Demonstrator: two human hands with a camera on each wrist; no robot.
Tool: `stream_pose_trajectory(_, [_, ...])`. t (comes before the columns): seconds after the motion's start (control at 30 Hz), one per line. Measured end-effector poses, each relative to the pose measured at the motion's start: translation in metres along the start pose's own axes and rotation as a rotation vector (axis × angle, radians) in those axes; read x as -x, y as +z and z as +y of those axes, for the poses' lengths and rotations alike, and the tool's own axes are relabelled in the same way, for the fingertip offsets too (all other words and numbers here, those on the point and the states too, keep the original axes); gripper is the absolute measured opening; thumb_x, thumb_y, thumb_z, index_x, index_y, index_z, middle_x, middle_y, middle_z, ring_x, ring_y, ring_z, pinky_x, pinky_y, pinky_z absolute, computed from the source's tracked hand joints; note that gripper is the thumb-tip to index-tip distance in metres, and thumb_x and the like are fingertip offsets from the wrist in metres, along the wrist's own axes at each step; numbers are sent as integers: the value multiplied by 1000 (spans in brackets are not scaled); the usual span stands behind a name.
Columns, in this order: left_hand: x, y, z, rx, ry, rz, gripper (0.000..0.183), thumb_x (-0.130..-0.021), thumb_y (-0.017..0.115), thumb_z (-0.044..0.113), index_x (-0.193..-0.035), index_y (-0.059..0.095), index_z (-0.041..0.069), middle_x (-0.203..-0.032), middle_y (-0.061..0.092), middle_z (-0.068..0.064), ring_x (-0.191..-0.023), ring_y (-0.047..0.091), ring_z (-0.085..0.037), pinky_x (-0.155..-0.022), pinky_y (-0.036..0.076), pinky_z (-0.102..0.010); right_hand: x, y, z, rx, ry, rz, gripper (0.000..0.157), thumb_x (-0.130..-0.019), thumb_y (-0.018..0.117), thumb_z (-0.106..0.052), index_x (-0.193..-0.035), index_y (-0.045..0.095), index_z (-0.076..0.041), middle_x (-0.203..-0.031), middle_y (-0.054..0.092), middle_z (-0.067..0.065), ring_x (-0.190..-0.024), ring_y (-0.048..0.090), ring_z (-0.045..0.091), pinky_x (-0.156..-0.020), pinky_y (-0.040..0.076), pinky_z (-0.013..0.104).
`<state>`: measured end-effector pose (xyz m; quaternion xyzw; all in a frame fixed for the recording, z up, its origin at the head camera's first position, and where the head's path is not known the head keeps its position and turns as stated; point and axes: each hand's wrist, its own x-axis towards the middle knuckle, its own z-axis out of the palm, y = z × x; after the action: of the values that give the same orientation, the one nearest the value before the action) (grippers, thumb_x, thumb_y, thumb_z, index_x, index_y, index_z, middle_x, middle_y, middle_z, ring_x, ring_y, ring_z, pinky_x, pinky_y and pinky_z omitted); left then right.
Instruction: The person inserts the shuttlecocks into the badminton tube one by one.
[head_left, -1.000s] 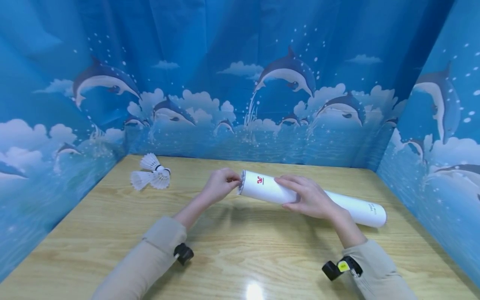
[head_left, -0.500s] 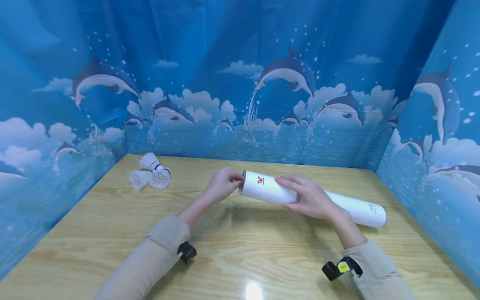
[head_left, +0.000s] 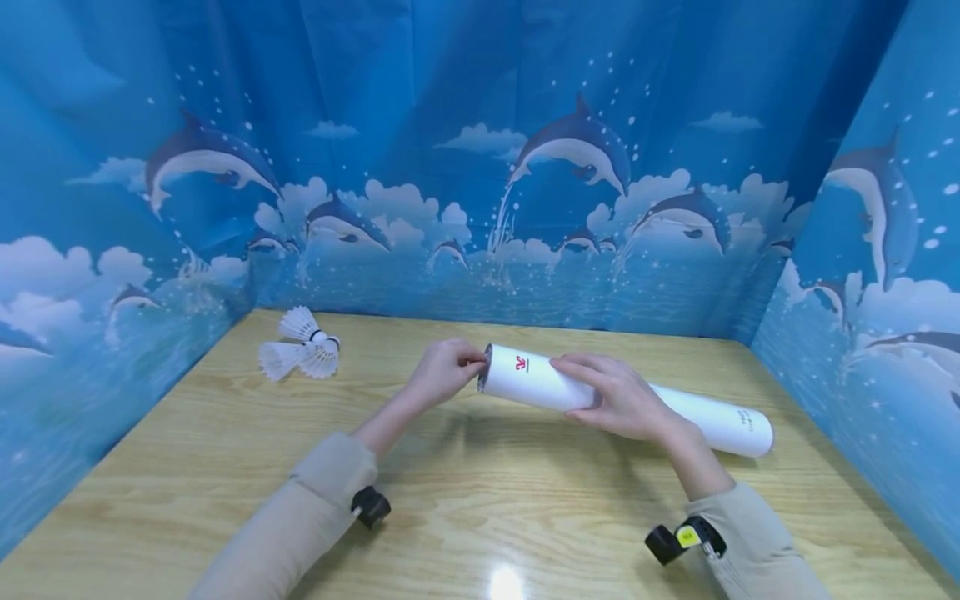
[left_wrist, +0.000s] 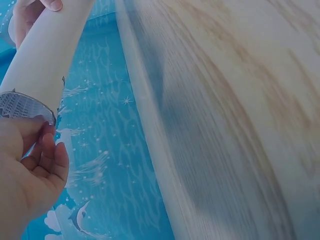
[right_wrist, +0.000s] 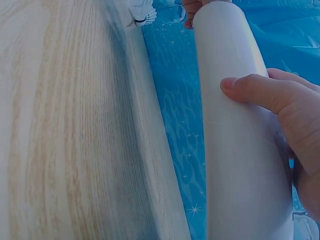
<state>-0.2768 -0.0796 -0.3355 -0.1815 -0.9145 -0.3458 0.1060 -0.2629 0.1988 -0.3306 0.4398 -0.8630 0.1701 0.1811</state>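
A long white tube (head_left: 536,379) with a red logo lies slanted, its left end lifted off the table and its far end low on the right. My right hand (head_left: 618,396) grips it around the middle, with the thumb along the near side in the right wrist view. At the raised mouth, my left hand (head_left: 448,369) has thumb and fingertips pinched together right at the rim. Inside that mouth, the left wrist view shows the netted skirt of a shuttlecock (left_wrist: 24,106), partly covered by the thumb and fingers.
A cluster of white feathered shuttlecocks (head_left: 321,358) lies at the table's back left. The wooden table (head_left: 480,500) is bounded at the back and sides by a blue dolphin-print curtain (head_left: 390,150). Dark cameras are strapped to both wrists.
The scalloped shuttlecock edge that stuck out of the tube's mouth has gone inside it. My left hand has shifted slightly right, following it; the right hand keeps its grip.
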Motion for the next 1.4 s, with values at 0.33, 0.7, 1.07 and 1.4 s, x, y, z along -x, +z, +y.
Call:
stream_pose_trajectory(0.33, [8,-14,-7,117,-68,-14,14,-87,65,15,-98,70,7,-93,67,-4,-83,61,-17,-70,51,-29,0,0,0,-6,-11,1,72,-68,82,-22,-133,51,-14,-129,53,8,-114,51,31,-89,44,51])
stream_pose_trajectory(0.7, [14,-42,-33,195,-140,11,23,-92,59,21,-108,67,5,-94,68,-7,-86,63,-24,-68,52,-31,-1,2,1,-4,-15,-2,73,-68,82,-24,-133,51,-15,-129,53,8,-114,51,31,-88,44,52])
stream_pose_trajectory(1.07, [25,-79,-62,177,-243,72,31,-94,55,27,-115,64,5,-102,66,-12,-90,63,-25,-75,51,-38,-1,1,-1,-7,-1,-16,73,-69,82,-24,-133,51,-15,-129,53,9,-113,52,32,-86,46,51])
stream_pose_trajectory(1.4, [41,-106,-97,103,-321,162,33,-95,53,24,-116,62,0,-103,66,-18,-90,61,-29,-69,49,-35,-1,1,0,-2,-1,-16,73,-69,83,-24,-133,51,-15,-129,53,9,-112,52,32,-86,46,51])
